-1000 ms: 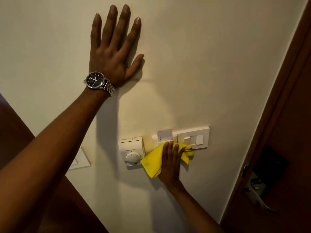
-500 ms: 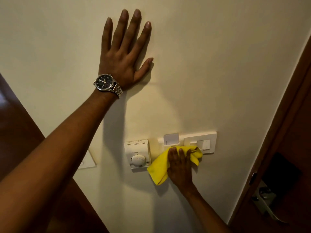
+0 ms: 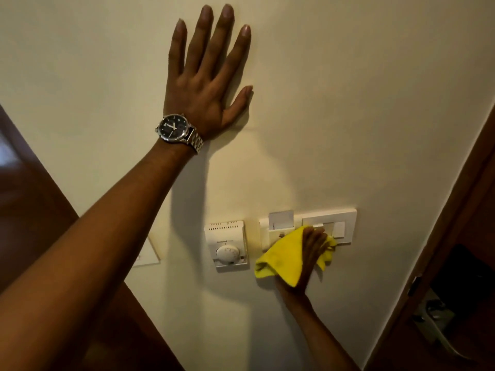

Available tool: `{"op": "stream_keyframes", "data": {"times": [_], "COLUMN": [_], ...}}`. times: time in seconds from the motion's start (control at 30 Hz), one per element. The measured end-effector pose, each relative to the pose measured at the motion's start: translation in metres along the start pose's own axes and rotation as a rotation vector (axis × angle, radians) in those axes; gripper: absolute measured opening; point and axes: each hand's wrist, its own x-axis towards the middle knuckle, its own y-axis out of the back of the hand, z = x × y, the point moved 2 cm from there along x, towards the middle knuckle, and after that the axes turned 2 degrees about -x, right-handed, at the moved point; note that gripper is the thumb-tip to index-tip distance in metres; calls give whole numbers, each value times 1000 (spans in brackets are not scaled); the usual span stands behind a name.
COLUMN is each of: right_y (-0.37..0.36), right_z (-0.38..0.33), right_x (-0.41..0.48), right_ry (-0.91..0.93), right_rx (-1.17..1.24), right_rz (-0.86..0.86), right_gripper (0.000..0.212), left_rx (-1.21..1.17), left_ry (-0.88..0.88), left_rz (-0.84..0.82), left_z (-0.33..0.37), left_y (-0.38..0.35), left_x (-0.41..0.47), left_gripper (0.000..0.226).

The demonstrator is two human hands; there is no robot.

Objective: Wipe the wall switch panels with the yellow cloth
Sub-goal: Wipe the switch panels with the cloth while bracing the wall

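A right hand (image 3: 312,258) presses the yellow cloth (image 3: 281,259) flat-fingered against the switch panel (image 3: 345,223) just right of the thermostat (image 3: 227,245), apparently mid-wipe. The left hand (image 3: 206,84) lies spread and empty on the wall well above the thermostat. The next stroke likely runs rightward over the rockers. The cloth hides the thumb, and a forearm partly hides another plate (image 3: 146,253) left of the thermostat.

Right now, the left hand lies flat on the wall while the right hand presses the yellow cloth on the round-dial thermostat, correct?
Not the thermostat. The head view shows the right hand pressing the yellow cloth on the switch panel, just right of the thermostat. The left hand does lie flat on the wall.
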Motion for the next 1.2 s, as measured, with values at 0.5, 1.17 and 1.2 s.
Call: {"op": "stream_keyframes", "data": {"times": [0.5, 1.17, 1.2], "right_y": [-4, 43, 50], "right_z": [-39, -16, -19], "right_x": [8, 0, -2], "right_ry": [123, 128, 159], "right_rx": [-140, -333, -292], "right_rz": [299, 235, 265], "right_gripper": [95, 114, 117], "left_rx": [-14, -103, -151], "left_ry": [34, 48, 103], "left_rz": [15, -159, -180], "left_z": [0, 6, 14], "left_y": [-1, 15, 20], "left_x": [-4, 3, -5], "left_gripper": [66, 75, 78]}}
